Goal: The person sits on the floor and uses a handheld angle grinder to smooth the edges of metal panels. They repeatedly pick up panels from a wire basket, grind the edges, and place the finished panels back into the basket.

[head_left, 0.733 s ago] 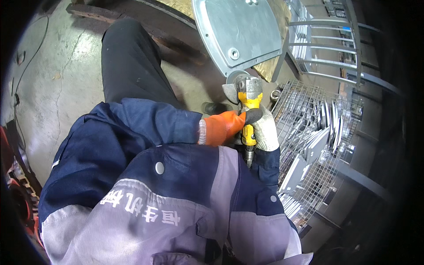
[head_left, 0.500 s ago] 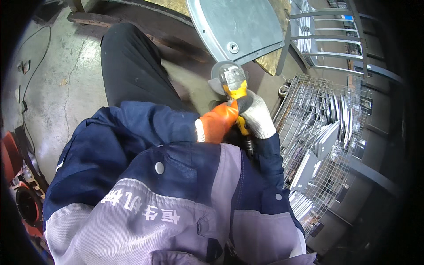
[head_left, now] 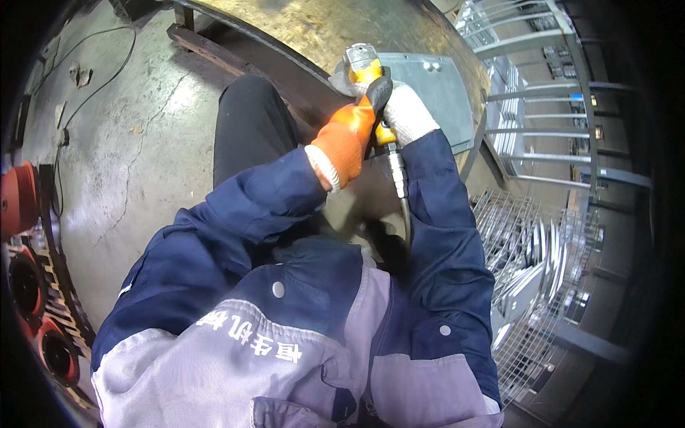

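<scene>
My left hand (head_left: 344, 143), in an orange glove with a pale cuff, is closed around the handle of a yellow-and-grey air grinder (head_left: 364, 63). My right hand (head_left: 408, 114), in a white glove with dark coated fingers, grips the same tool from the other side. The grinder's round disc is partly visible at its far left. Below the hands, an air hose (head_left: 397, 175) runs from a metal coupling back between my forearms. Just beyond my right hand, a grey metal panel (head_left: 435, 96) lies on the worn bench (head_left: 314, 28), partly covered by tool and hand.
At the right stand a grey metal rack (head_left: 542, 93) and a wire basket (head_left: 528, 342) holding several metal plates. My dark-trousered knee (head_left: 250, 121) is beside the bench edge. A black cable (head_left: 85, 100) crosses the concrete floor; reddish round parts (head_left: 28, 285) sit at the left.
Both hands and the grinder have moved away from my body, toward the bench. The view has shifted, the panel looks smaller, and more of the bench top and hose shows.
</scene>
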`<state>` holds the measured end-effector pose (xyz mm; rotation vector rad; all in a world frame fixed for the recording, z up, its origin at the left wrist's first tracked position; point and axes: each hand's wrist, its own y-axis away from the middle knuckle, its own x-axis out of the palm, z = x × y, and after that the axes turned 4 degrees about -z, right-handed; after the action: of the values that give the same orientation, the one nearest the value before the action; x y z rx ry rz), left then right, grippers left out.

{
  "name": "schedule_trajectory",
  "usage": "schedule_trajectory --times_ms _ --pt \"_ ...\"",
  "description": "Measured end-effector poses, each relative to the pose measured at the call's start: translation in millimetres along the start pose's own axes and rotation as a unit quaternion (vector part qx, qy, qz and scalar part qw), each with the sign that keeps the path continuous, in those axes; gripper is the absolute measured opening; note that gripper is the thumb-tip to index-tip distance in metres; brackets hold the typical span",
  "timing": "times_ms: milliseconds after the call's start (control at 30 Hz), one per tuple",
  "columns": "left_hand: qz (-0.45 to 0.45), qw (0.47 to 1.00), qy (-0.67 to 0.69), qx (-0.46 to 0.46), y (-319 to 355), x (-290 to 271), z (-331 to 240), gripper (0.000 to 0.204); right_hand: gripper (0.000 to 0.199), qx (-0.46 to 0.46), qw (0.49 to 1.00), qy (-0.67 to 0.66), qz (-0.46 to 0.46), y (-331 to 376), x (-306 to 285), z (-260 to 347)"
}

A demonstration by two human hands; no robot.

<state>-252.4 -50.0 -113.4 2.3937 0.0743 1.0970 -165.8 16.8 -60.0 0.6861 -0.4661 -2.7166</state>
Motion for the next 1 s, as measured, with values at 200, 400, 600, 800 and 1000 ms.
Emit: schedule_trajectory --times_ms 200,400,600,800,1000 --pt "-0.026 0.995 0.040 -0.085 -6 -5 6 0.042 0.024 0.051 0.998 0.026 0.028 3 -2 -8" --pt "-0.004 0.992 0.075 -0.099 52 -5 58 0.034 0.026 0.061 0.998 0.000 0.023 68 4 -49" --pt "0.068 0.978 0.019 -0.194 98 0 84 0.040 0.032 0.081 0.988 -0.121 -0.056 148 1 -97" --pt "0.221 0.897 -0.188 -0.334 110 13 85 0.039 0.036 0.067 0.979 -0.031 -0.188 211 -22 -152" --pt "0.113 0.932 0.019 -0.343 71 3 101 0.034 0.032 0.108 0.888 -0.396 -0.209 270 -49 -168"
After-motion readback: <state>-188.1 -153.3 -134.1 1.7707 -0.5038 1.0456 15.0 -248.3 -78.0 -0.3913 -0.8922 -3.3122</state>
